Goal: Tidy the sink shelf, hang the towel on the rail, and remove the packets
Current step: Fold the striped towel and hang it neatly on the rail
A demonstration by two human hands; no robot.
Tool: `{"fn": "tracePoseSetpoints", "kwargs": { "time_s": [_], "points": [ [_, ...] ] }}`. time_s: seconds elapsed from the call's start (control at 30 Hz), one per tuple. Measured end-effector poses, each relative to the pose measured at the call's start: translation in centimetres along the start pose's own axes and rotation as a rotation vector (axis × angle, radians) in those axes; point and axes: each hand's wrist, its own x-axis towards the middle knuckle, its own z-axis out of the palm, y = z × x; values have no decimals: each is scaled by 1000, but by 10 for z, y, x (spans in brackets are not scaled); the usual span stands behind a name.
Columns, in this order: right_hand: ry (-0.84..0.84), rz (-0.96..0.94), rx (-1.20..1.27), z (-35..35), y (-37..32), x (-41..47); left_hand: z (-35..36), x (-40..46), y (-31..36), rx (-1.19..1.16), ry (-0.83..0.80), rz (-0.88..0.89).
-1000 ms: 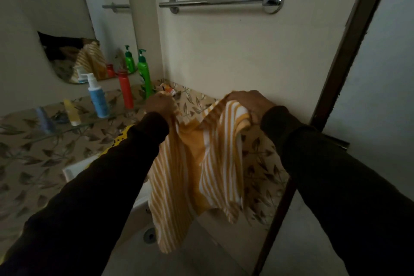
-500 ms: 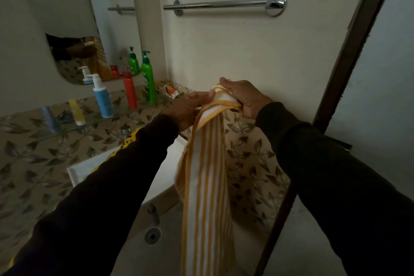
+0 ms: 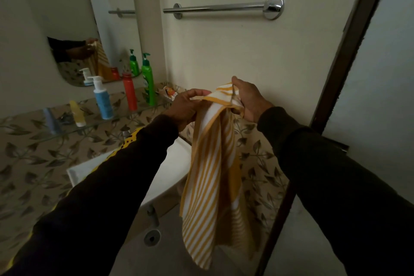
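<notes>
Both hands had the towel [image 3: 212, 177] bunched at centre frame, left hand [image 3: 187, 107] and right hand [image 3: 248, 101] each in a closed grip on its top edge. The rail [image 3: 215, 8] sat well above, bare. Gathered so narrowly, the towel could slide off once draped.

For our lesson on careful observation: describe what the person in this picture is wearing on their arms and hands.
Both arms are covered by long dark sleeves that reach the wrists. The left sleeve carries a yellow patterned marking along its outer side; the right sleeve looks plain. The left hand and right hand are bare, with no gloves, rings or watch visible.
</notes>
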Motion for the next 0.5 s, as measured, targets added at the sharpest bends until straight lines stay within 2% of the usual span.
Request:
{"fn": "tracePoseSetpoints", "kwargs": {
  "time_s": [0.23,0.37,0.5],
  "points": [
    [72,24,-33,-10,-5,0,-5,10,-1,-23,275,43],
    [55,-4,-62,-12,-2,0,-10,14,0,-62,278,70],
    [-29,-15,-80,-10,4,0,-4,13,2,32,303,84]
  ]
}}
